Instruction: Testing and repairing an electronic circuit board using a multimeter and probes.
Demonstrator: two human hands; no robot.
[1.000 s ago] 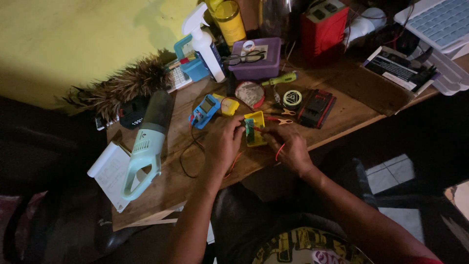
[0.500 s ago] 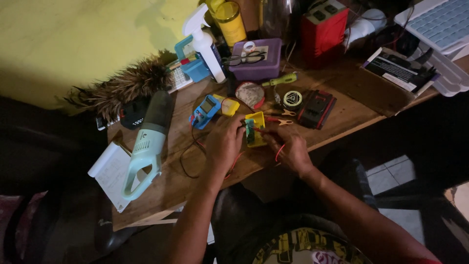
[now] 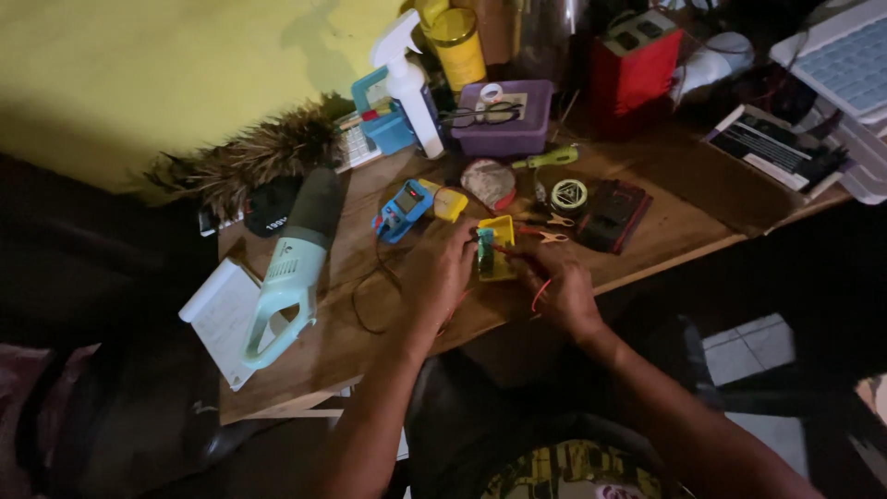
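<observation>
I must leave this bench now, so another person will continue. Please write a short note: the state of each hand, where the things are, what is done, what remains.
Left hand: rests on the wooden table, fingers steadying the left side of the small yellow case with a green circuit board in it.
Right hand: holds a thin red-tipped probe whose tip points at the board; a red wire loops under the hand.
Nearby: blue meter, small pliers, tape roll, dark case.
Done: the case lies open, with the probe at the board.
Left: cannot be read from this view; the board is too small to judge.
</observation>
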